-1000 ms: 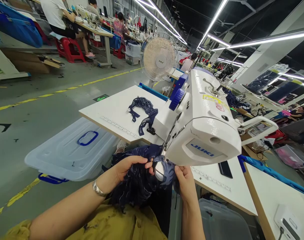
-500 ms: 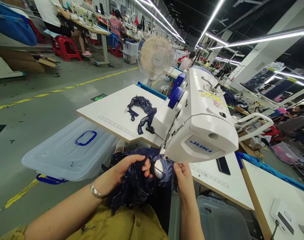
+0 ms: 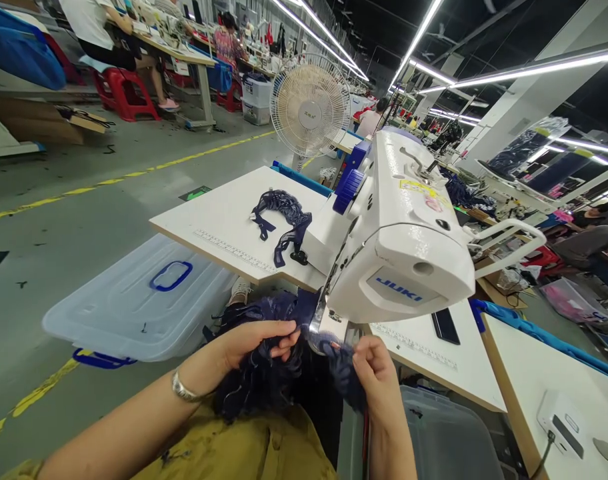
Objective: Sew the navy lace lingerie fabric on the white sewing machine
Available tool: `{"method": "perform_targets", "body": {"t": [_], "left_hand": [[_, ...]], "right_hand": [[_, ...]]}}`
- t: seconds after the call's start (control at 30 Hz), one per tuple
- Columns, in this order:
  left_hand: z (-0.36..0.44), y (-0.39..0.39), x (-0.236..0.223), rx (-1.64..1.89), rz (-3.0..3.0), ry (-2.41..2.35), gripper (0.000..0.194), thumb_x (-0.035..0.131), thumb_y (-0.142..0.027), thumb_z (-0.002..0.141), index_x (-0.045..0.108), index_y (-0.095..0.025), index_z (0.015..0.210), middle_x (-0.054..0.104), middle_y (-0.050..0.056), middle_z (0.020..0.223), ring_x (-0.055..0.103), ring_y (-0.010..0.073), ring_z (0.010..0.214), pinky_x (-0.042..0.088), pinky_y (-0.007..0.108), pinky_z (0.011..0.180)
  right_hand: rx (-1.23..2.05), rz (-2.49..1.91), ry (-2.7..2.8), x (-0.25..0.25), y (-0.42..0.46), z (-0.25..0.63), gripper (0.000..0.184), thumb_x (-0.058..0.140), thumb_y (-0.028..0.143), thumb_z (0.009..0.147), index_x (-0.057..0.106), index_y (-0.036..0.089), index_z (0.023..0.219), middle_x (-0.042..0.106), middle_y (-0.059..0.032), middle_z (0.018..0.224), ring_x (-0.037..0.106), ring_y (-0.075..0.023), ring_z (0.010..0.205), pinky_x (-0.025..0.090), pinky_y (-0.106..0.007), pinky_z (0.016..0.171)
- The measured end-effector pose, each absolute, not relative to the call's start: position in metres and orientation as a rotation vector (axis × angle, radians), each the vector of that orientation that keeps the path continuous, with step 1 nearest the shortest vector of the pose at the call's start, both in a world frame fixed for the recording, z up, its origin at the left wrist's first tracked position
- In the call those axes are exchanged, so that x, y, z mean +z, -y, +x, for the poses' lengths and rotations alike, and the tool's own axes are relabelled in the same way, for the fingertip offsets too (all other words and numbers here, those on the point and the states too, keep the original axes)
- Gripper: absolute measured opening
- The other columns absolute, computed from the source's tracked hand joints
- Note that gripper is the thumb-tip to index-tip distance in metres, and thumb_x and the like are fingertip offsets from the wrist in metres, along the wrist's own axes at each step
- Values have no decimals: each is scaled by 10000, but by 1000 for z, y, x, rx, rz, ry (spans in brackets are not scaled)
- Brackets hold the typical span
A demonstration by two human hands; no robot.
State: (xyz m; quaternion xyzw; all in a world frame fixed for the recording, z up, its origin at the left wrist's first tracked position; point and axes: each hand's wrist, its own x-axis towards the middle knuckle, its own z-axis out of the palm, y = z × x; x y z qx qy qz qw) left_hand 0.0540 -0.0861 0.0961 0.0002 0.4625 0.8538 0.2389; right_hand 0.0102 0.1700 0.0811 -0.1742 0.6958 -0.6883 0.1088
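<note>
Dark navy gathered fabric hangs in a bunch over my lap and runs up to the needle end of a white sewing machine. My left hand is closed on the fabric just left of the needle area, thumb and fingers pinching it. On the right, my right hand pinches a ruffled end of the same fabric, to the right of the machine's narrow arm. Between the hands, the cloth passes over that arm's tip; the exact stitch spot is hard to make out.
Another navy ruffled strip lies on the white table. A dark phone rests right of the machine. A lidded plastic bin stands at left on the floor. Behind are a fan and seated co-workers.
My right hand has moved slightly right and down, drawing the ruffled fabric away from the needle area. The pale round patch between the hands no longer shows. My left hand stays near the machine.
</note>
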Motion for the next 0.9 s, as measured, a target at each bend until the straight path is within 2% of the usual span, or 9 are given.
{"method": "perform_targets", "body": {"t": [0.1, 0.17, 0.33, 0.43, 0.53, 0.6, 0.7, 0.8, 0.9], "left_hand": [[64, 89, 96, 2081, 17, -1584, 314, 580, -468, 837, 673, -196, 711, 437, -25, 558, 440, 132, 580, 437, 262, 734], [70, 87, 91, 1841, -23, -1719, 333, 583, -517, 822, 717, -214, 793, 499, -13, 610, 489, 145, 658, 420, 265, 776], [78, 74, 73, 1672, -61, -1658, 485, 705, -599, 668, 723, -229, 980, 665, 12, 945, 559, 176, 866, 436, 299, 834], [81, 70, 70, 1662, -90, -1670, 491, 722, -618, 624, 731, -207, 892, 675, 13, 902, 561, 186, 855, 432, 332, 873], [83, 73, 74, 1638, -133, -1666, 428, 726, -599, 629, 721, -191, 761, 648, 13, 795, 540, 178, 777, 439, 329, 801], [84, 75, 80, 1704, -86, -1635, 366, 754, -527, 641, 712, -198, 795, 634, -4, 780, 527, 155, 720, 442, 294, 700], [83, 77, 89, 1830, 2, -1590, 326, 779, -453, 648, 691, -211, 848, 620, -29, 764, 515, 127, 656, 436, 261, 627], [79, 75, 94, 1889, 7, -1699, 331, 640, -513, 786, 652, -192, 704, 580, -19, 673, 523, 136, 677, 434, 274, 735], [74, 73, 90, 2058, -272, -1672, 373, 597, -539, 814, 676, -184, 735, 629, 9, 752, 568, 163, 833, 418, 274, 874]], "right_hand": [[-1551, -710, -2235, 83, -190, 17, 98, 548, 339, 901, 608, 262, 890, 509, 20, 630, 458, -154, 559, 359, -279, 533], [-1259, -863, -2424, 83, -195, 19, 120, 539, 292, 909, 651, 274, 947, 631, -22, 770, 582, -210, 717, 443, -325, 639], [-1152, -1501, -2824, 83, -171, 31, 328, 560, 170, 920, 577, 278, 1229, 661, -55, 1148, 597, -217, 1047, 503, -357, 876], [-857, -1905, -2826, 86, -153, 37, 421, 508, 92, 936, 503, 242, 1329, 635, -51, 1235, 564, -200, 1105, 473, -368, 955], [-855, -1950, -2773, 89, -149, 38, 351, 444, 75, 953, 539, 215, 1261, 653, -50, 1186, 550, -198, 1122, 458, -371, 989], [-988, -1784, -2727, 92, -153, 39, 291, 394, 103, 968, 551, 210, 1188, 643, -67, 1140, 564, -192, 1092, 488, -339, 938], [-1163, -1350, -2667, 104, -164, 40, 229, 327, 173, 991, 530, 204, 1093, 614, -58, 970, 601, -153, 880, 504, -262, 758], [-1070, -1108, -2540, 122, -177, 41, 180, 380, 247, 988, 557, 222, 961, 593, -7, 812, 562, -127, 699, 426, -235, 619], [-1093, -1361, -2088, 140, -188, 36, 235, 457, 327, 956, 584, 217, 792, 587, 7, 680, 540, -124, 613, 383, -236, 571]]}}
